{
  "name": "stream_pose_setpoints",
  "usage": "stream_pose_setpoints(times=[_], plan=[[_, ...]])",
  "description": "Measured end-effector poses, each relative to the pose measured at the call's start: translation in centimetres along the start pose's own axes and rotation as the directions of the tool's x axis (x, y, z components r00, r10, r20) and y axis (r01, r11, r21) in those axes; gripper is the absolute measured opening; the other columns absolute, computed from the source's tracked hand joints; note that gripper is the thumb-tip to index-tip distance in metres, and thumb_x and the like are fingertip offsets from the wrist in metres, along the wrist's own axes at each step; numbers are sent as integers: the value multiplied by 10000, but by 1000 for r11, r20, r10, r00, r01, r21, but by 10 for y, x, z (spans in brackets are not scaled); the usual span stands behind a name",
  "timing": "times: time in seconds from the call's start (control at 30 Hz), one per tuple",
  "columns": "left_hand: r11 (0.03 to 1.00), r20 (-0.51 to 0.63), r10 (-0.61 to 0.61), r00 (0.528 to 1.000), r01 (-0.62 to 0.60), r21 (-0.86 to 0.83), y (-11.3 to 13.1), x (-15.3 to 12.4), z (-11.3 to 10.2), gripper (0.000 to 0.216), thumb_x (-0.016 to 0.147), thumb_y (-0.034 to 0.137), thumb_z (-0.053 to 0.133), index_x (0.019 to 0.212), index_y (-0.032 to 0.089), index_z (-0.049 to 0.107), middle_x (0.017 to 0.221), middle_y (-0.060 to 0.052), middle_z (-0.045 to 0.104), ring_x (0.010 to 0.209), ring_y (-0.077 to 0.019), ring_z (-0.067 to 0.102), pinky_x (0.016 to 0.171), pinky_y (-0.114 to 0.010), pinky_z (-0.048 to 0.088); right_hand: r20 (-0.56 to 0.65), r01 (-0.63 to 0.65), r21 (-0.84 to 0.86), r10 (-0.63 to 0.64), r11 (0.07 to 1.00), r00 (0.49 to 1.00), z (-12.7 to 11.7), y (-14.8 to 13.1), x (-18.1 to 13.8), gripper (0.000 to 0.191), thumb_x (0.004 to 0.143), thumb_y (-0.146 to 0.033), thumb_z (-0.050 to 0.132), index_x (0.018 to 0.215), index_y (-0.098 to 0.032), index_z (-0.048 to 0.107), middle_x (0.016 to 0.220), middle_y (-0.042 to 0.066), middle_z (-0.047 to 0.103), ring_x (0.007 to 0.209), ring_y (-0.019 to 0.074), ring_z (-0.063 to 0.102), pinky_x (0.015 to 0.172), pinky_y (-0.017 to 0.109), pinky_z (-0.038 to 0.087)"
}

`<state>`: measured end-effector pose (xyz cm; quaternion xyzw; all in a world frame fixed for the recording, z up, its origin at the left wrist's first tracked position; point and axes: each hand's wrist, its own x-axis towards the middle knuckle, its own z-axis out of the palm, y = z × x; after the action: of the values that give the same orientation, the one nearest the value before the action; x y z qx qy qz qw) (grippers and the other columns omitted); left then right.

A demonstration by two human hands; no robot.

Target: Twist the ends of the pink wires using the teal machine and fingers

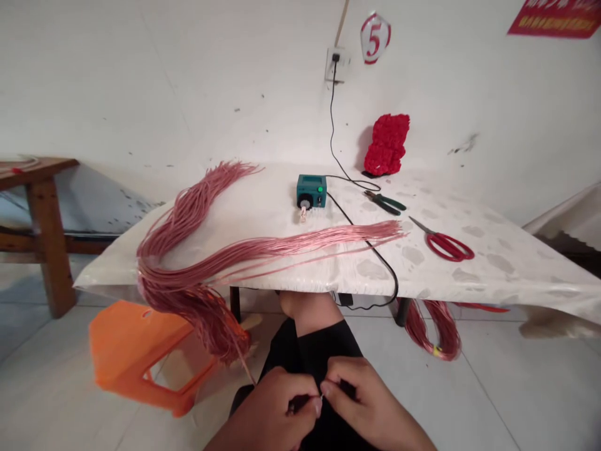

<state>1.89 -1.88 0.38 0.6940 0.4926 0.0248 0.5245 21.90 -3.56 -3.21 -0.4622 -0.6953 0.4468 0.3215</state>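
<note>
The left hand [275, 416] and right hand [370, 407] are pinching together on a thin pink cord [321, 397], its long pink cord bundle [197, 313] trailing up-left, nearer the left hand, over the white-covered counter [493, 275].

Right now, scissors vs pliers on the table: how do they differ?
The scissors have red loop handles; the pliers have green straight grips. The scissors lie further right and nearer the front edge than the pliers, and look larger. Both lie flat on the patterned table cover, metal tips pointing left.
</note>
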Motion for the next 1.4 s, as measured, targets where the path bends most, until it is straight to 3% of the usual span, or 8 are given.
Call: stream_pose_setpoints(times=[0.2,0.4,0.6,0.77,1.0,1.2,1.4], plan=[[989,-77,-10,997,21,145,0,3,4,260,887,320,524,773,206,727,662,17,562,680,-141,544,577,-229,318,-98,-73,47,77,996,992,-2,10,-2,341,995,-404,504,725,-204,443,705,-27,469,703,139,468,679,257,359],[978,-53,109,993,-98,185,-10,8,8,275,898,248,485,735,190,699,618,33,503,633,-116,451,568,-255,262,59,-150,-2,150,989,987,5,14,-4,321,984,-372,536,719,-194,506,737,-18,520,769,153,506,732,267,366],[972,-97,72,993,-48,228,-8,7,6,275,914,298,500,793,201,727,682,13,613,699,-145,544,623,-254,328,17,-98,50,97,994,995,8,15,-1,325,983,-350,518,701,-194,474,692,-32,489,687,129,463,659,254,339],[991,-77,2,997,8,137,1,6,4,258,926,350,512,924,217,732,698,13,640,661,-156,617,615,-241,405,-25,-52,64,54,997,998,11,17,0,310,993,-334,518,718,-195,490,704,-33,510,693,126,482,675,251,352],[999,-33,-36,999,36,13,-3,10,5,290,956,398,488,893,203,693,560,49,554,612,-162,665,602,-228,472,-31,-47,78,50,996,998,11,17,-2,310,1005,-322,520,723,-195,497,704,-38,509,688,120,479,670,244,359],[994,-35,9,999,-5,108,6,8,2,305,984,375,451,859,211,675,590,38,674,658,-154,674,714,-251,470,-62,-35,92,41,995,997,5,12,-1,348,1013,-372,504,714,-196,477,690,-34,493,675,124,476,656,252,357],[994,-27,27,999,-24,105,12,7,1,297,975,328,440,819,204,661,615,30,695,651,-146,661,694,-237,455,-81,-28,100,36,995,996,3,13,-2,394,1025,-439,487,711,-200,469,686,-30,489,665,127,467,649,260,356]])
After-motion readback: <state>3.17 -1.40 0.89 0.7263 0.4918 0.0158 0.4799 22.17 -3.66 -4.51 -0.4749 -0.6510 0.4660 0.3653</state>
